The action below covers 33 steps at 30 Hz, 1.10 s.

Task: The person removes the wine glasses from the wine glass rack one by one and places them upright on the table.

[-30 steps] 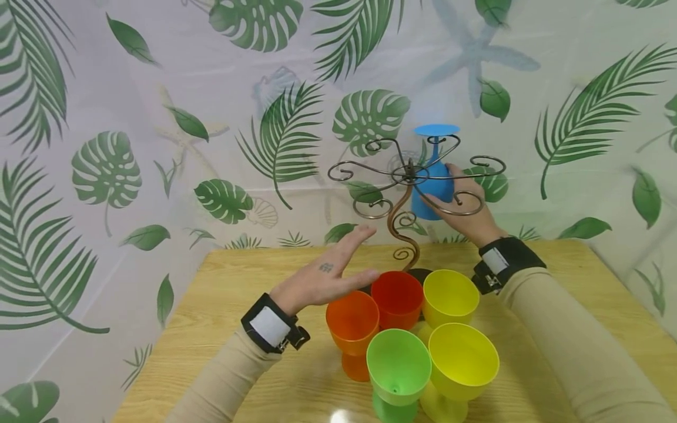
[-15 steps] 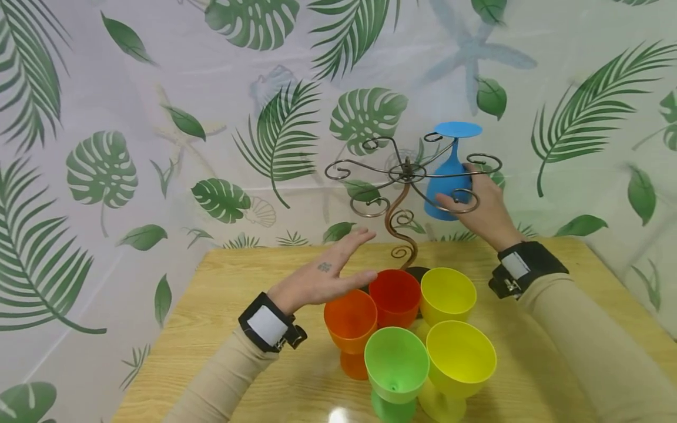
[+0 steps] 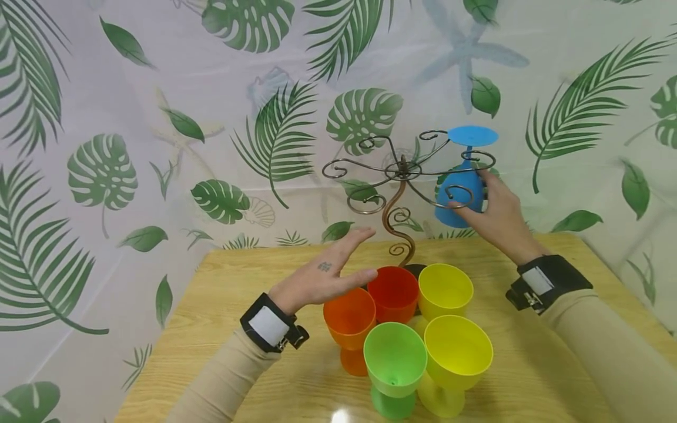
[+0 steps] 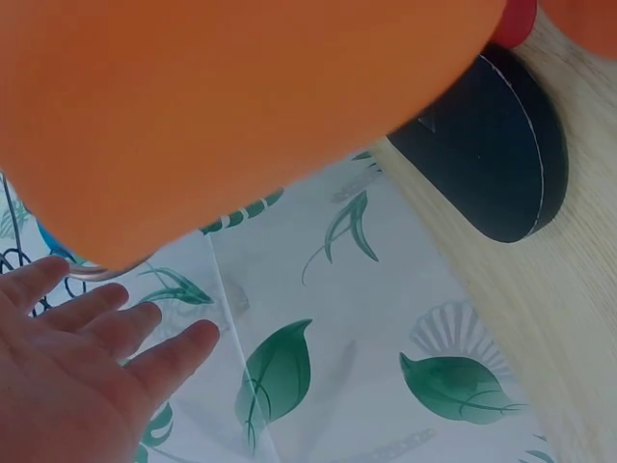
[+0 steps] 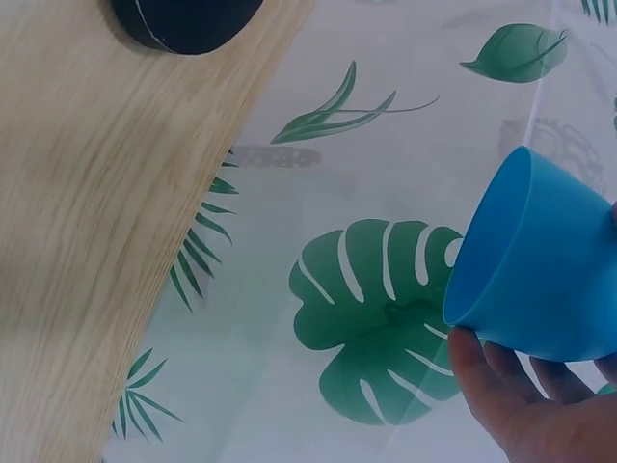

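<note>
My right hand (image 3: 499, 214) grips the bowl of a blue plastic goblet (image 3: 459, 197), held upside down with its round foot on top. The goblet's stem is beside the curled end of a right-hand arm of the metal glass rack (image 3: 403, 170); whether they touch I cannot tell. In the right wrist view the blue goblet's (image 5: 545, 260) open rim faces left, fingers underneath. My left hand (image 3: 319, 276) hovers with straight fingers above the orange goblet (image 3: 350, 317), left of the rack's wavy post, holding nothing.
Upright in front of the rack stand a red goblet (image 3: 392, 294), a light green goblet (image 3: 395, 358), a yellow goblet (image 3: 445, 291) and another yellow goblet (image 3: 458, 352). The rack's black base (image 4: 482, 145) sits on the wooden table (image 3: 238, 329). A leaf-patterned sheet (image 3: 296, 223) hangs behind.
My right hand has carried the blue goblet rightward, from the rear right arm of the rack to the arm beside it. The left hand has kept its place.
</note>
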Available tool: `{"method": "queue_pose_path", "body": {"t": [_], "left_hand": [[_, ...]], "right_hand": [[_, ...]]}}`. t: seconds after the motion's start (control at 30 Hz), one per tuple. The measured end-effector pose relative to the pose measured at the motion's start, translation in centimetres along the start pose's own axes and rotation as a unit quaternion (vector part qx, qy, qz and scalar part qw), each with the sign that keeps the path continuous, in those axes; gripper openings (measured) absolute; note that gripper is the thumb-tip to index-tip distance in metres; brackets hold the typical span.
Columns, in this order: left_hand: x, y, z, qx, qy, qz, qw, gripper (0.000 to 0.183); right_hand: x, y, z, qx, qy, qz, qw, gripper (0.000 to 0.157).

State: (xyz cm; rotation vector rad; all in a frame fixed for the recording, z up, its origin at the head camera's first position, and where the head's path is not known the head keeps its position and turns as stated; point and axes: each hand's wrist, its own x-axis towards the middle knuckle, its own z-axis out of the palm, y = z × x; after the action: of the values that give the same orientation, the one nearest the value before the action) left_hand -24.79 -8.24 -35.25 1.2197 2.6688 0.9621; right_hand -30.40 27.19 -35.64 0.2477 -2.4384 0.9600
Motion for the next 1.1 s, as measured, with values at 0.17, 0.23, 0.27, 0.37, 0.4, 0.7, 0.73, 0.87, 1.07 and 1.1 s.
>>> {"method": "queue_pose_path", "body": {"t": [0.17,0.23,0.27,0.37,0.4,0.7,0.73,0.87,1.07,1.1], "left_hand": [[0.2,0.3,-0.1,-0.013,0.002,0.011,0.9999,0.087],[0.2,0.4,-0.1,-0.014,0.001,0.012,0.9998,0.087],[0.2,0.4,-0.1,-0.014,0.001,0.013,0.9998,0.086],[0.2,0.4,-0.1,-0.008,0.000,0.015,0.9998,0.086],[0.2,0.4,0.0,-0.007,-0.001,0.016,0.9998,0.086],[0.2,0.4,0.2,-0.004,-0.002,0.015,0.9999,0.088],[0.2,0.4,0.2,-0.005,-0.003,0.016,0.9999,0.088],[0.1,0.5,0.2,-0.007,-0.004,0.017,0.9998,0.088],[0.0,0.5,0.3,-0.009,-0.005,0.017,0.9998,0.084],[0.0,0.5,0.3,-0.009,-0.005,0.017,0.9998,0.083]], "right_hand": [[-1.0,0.0,-0.7,0.007,0.002,0.001,1.000,0.088],[-1.3,0.1,-0.9,0.013,0.000,0.000,1.000,0.088],[-1.5,0.1,-1.0,0.015,-0.001,0.000,1.000,0.087],[-2.1,0.1,-1.2,0.018,-0.004,-0.004,1.000,0.087],[-2.3,0.1,-1.3,0.018,-0.003,-0.004,1.000,0.087],[-4.1,-0.2,-2.1,0.009,0.005,0.007,1.000,0.087],[-4.3,-0.3,-2.2,0.008,0.005,0.007,1.000,0.087],[-4.8,-0.6,-2.5,0.007,0.008,0.003,1.000,0.088],[-5.7,-1.0,-2.9,0.019,0.017,-0.009,1.000,0.086],[-5.9,-1.1,-3.0,0.020,0.019,-0.011,1.000,0.086]]}}
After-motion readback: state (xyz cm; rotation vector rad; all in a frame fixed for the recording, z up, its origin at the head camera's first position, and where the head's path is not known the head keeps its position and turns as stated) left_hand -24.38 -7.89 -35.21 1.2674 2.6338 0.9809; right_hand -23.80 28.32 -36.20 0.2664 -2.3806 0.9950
